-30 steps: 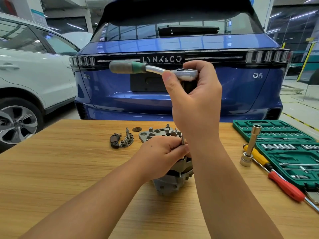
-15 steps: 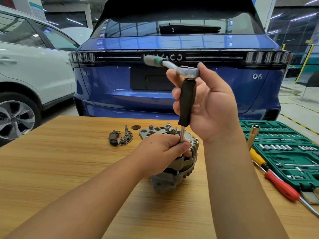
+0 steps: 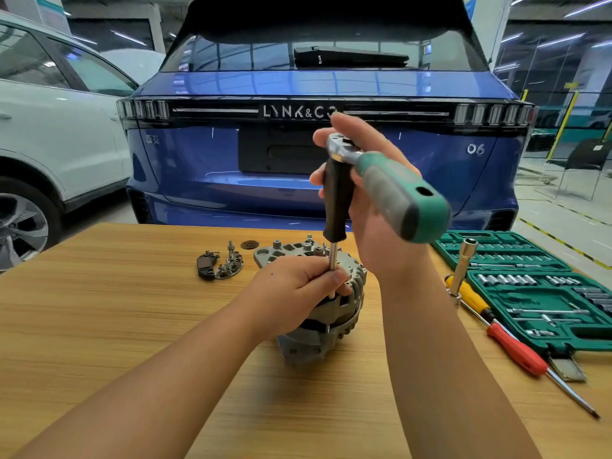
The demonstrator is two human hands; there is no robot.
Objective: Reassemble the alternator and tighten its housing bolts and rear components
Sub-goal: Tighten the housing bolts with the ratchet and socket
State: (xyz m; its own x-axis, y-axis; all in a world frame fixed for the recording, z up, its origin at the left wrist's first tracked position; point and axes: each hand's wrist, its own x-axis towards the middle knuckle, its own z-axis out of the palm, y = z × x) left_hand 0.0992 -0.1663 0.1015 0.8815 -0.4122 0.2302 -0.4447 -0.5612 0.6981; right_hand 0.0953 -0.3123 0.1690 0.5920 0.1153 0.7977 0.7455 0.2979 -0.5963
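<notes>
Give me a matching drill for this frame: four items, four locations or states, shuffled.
Items:
1. ratchet
2. alternator
3. red-handled screwdriver
4. rectifier part

Places/states:
A. lying on the table left of the alternator
B. held up in the right hand
C. lying in front of the green socket case
D. steadied by the left hand

Pairs: 1-B, 2-D, 3-C, 4-A

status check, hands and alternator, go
Left hand grips extension shaft at alternator. Right hand holds ratchet up top. Alternator upright on table. Nothing blocking.
</notes>
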